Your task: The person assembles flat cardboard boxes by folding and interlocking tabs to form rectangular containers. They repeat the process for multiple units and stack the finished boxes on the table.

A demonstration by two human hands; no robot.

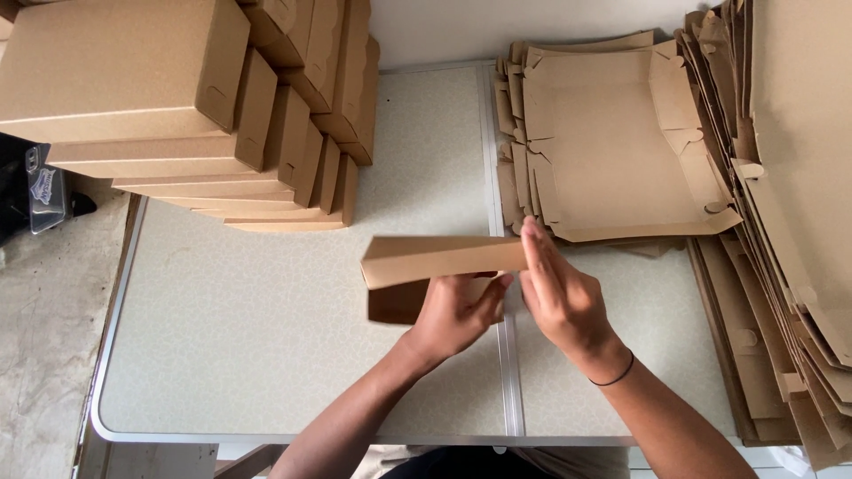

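A brown cardboard box point(439, 256) stands on edge above the middle of the table, its narrow side toward me. My left hand point(454, 312) grips it from below, fingers curled on its underside. My right hand point(559, 293), flat with fingers together, presses against the box's right end. A thin black band circles my right wrist.
Stacks of folded brown boxes point(177, 106) fill the table's back left. A pile of flat unfolded box blanks point(612, 142) lies at the back right, with more blanks point(790, 222) along the right edge. The pale table point(266, 337) has a rounded front-left corner; concrete floor point(44, 310) lies left.
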